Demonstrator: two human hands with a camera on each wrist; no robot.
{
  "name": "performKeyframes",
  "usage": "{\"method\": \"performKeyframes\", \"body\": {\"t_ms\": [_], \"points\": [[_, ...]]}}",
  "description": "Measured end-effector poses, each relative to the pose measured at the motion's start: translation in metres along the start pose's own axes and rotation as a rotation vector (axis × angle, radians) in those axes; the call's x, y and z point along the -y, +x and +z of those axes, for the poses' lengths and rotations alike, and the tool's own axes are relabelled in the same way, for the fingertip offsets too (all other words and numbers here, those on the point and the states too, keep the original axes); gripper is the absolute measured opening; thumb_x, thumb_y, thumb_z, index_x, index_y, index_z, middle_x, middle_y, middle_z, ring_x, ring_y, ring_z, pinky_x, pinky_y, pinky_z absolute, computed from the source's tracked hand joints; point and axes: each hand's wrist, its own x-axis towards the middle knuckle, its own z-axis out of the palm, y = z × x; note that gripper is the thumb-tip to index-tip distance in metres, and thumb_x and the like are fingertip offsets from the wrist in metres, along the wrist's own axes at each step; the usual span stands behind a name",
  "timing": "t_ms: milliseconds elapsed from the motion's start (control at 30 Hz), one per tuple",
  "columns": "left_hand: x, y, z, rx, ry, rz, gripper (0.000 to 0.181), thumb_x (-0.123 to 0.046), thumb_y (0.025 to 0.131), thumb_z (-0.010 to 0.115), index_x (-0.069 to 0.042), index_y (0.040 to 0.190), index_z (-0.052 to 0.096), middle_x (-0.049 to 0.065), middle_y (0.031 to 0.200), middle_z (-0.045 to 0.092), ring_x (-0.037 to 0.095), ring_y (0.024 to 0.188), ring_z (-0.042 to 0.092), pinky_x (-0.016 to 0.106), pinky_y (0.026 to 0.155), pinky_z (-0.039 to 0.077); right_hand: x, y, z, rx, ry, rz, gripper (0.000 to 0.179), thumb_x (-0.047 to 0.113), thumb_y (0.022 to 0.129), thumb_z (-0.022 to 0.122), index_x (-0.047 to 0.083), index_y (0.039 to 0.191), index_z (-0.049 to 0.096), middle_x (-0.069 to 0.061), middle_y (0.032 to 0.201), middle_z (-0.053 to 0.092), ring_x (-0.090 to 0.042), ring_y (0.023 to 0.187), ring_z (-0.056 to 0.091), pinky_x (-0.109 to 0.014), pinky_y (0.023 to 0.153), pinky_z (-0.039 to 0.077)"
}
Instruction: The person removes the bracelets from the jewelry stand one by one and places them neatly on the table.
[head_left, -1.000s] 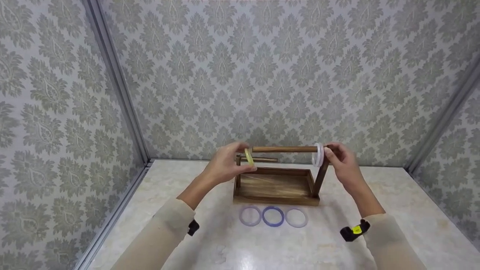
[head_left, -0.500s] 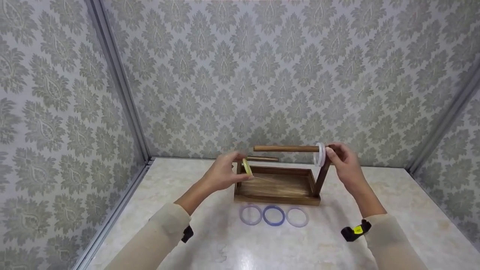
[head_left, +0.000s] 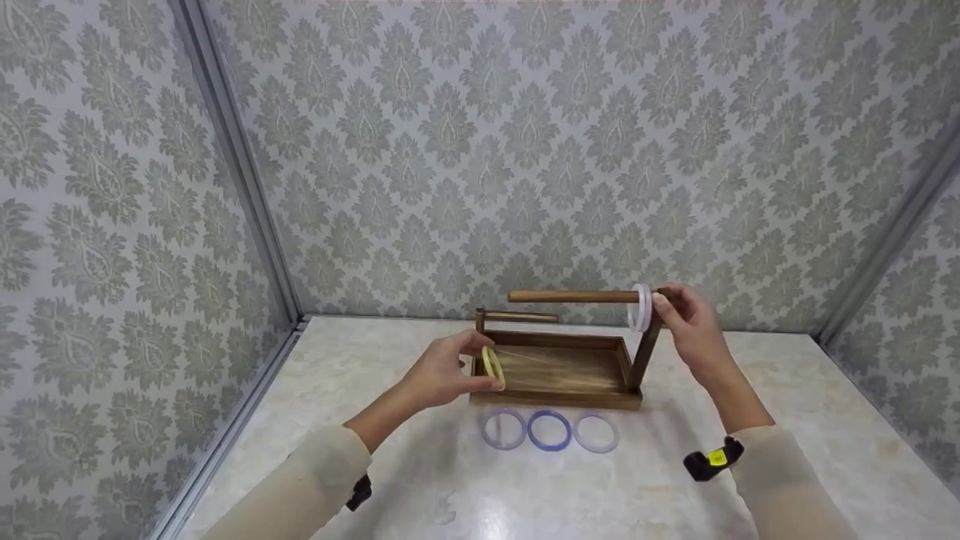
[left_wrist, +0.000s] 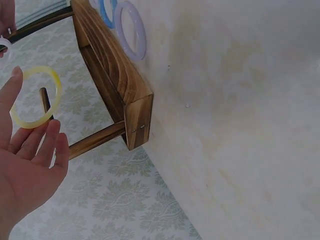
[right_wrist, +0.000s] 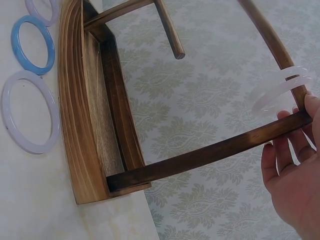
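My left hand (head_left: 442, 371) pinches a yellow bangle (head_left: 491, 365) between thumb and fingertips, over the left end of a wooden stand's tray (head_left: 555, 400). In the left wrist view the ring (left_wrist: 58, 95) shows whole, with the lower rod's end behind it. My right hand (head_left: 691, 326) grips the top of the stand's right post (head_left: 645, 352). Beside those fingers, two white bangles (head_left: 645, 309) hang on the upper rod (head_left: 570, 296). A shorter, lower rod (head_left: 521, 316) extends from the left post and bears no bangle.
Three bangles lie in a row on the table before the tray: a lavender one (head_left: 484, 430), a blue one (head_left: 550, 448) and a pale one (head_left: 596, 451). Patterned walls (head_left: 480, 150) stand behind and at both sides.
My left hand has lowered the yellow bangle from beside the upper rod's free end to the tray's left end, uncovering the left post's top. My right hand stays at the right post.
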Motion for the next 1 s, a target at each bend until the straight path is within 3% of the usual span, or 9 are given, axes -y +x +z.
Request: {"method": "performKeyframes", "body": {"t_ms": [200,567,733,1000], "points": [[0.001,-0.012,0.009,0.015,-0.014,0.041,0.060,-0.033,0.084,0.093,-0.014,0.134,0.065,0.001,0.125,0.070,0.021,0.118,0.065,0.051,0.099,0.055,0.000,-0.001,-0.001,-0.007,-0.014,0.000,0.041,0.029,0.111,0.057,-0.006,0.133,0.058,-0.003,0.110,0.066,-0.019,0.100,0.063,-0.024,0.082,0.056],[0.010,-0.033,0.019,0.130,0.024,0.115,0.061,-0.035,0.082,0.094,-0.013,0.132,0.067,0.003,0.125,0.072,0.019,0.115,0.066,0.051,0.098,0.055,0.001,0.002,0.000,-0.002,-0.016,0.000,0.042,0.029,0.111,0.057,-0.008,0.133,0.058,-0.004,0.112,0.065,-0.015,0.101,0.063,-0.023,0.085,0.056],[0.012,-0.044,0.019,0.185,0.021,0.108,0.064,-0.037,0.083,0.093,-0.012,0.135,0.067,-0.002,0.130,0.071,0.020,0.120,0.065,0.047,0.098,0.055,0.003,0.000,0.000,0.001,-0.008,-0.013,0.041,0.028,0.111,0.057,-0.007,0.132,0.058,-0.004,0.112,0.066,-0.015,0.100,0.063,-0.024,0.084,0.056],[0.014,-0.060,0.022,0.253,0.016,0.089,0.060,-0.039,0.082,0.093,-0.022,0.133,0.066,-0.004,0.131,0.070,0.019,0.123,0.065,0.049,0.100,0.055,0.002,-0.001,0.001,-0.002,-0.004,-0.019,0.043,0.029,0.111,0.057,-0.008,0.133,0.057,-0.004,0.111,0.065,-0.015,0.098,0.063,-0.023,0.082,0.056]]}}
